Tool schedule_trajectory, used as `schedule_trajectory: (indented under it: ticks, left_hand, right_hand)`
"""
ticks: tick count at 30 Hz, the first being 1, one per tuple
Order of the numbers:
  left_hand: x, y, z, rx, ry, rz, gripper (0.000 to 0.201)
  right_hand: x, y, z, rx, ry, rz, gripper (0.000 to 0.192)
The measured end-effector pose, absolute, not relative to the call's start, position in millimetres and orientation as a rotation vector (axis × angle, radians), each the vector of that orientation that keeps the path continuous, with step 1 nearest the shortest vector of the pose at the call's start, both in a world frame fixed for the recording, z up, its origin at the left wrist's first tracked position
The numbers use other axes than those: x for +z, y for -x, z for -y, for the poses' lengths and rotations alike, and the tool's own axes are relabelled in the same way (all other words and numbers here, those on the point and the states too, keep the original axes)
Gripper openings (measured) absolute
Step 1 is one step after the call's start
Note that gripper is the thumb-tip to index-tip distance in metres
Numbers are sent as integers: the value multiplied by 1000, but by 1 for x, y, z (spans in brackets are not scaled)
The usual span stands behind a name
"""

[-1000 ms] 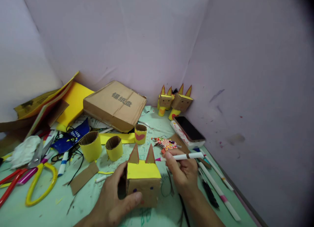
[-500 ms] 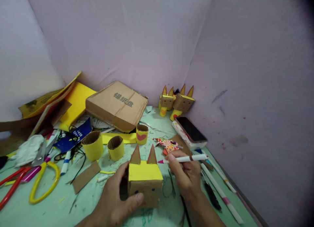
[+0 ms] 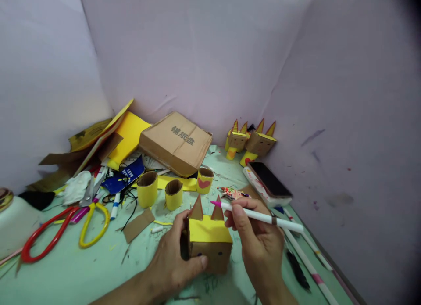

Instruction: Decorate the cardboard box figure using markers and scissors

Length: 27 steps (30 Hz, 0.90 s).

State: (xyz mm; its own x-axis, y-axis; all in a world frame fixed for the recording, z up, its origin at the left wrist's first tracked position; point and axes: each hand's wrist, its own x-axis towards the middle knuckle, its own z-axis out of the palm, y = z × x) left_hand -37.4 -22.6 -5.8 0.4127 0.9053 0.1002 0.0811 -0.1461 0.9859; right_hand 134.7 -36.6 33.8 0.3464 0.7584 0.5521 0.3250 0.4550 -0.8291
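Observation:
My left hand (image 3: 176, 256) grips a small cardboard box (image 3: 213, 256) from its left side, thumb across the front. The box has a yellow top, two dark eye dots and two upright pointed cardboard ears (image 3: 196, 209) edged in red. Between the thumb and fingers of my right hand (image 3: 259, 239) is a white felt-tip pen (image 3: 263, 215) with a pink tip. That tip is at the right ear; whether it touches cannot be told. Behind the box stand yellow-wrapped cardboard rings (image 3: 147, 195), one bearing a red heart (image 3: 204, 184).
Red-and-yellow-handled scissors (image 3: 95, 226) lie at left near a cardboard scrap (image 3: 140, 225). A flat cardboard box (image 3: 177, 142) and yellow sheets (image 3: 128, 136) fill the back left. Finished eared figures (image 3: 259, 142) stand at the back right, behind a phone (image 3: 269, 178). Several pens (image 3: 309, 263) lie at right.
The view has swung left, so things appear further right. My right hand has brought the pen tip from beside the right ear to over it. The left hand keeps its hold.

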Motion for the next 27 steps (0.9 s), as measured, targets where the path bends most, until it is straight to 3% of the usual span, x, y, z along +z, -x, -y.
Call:
schedule_trajectory:
  ticks: [27]
  left_hand:
    - [-7,35,21,972,-1624,-884,85]
  right_hand:
    - [19,-129,27,5,1081,1485,11]
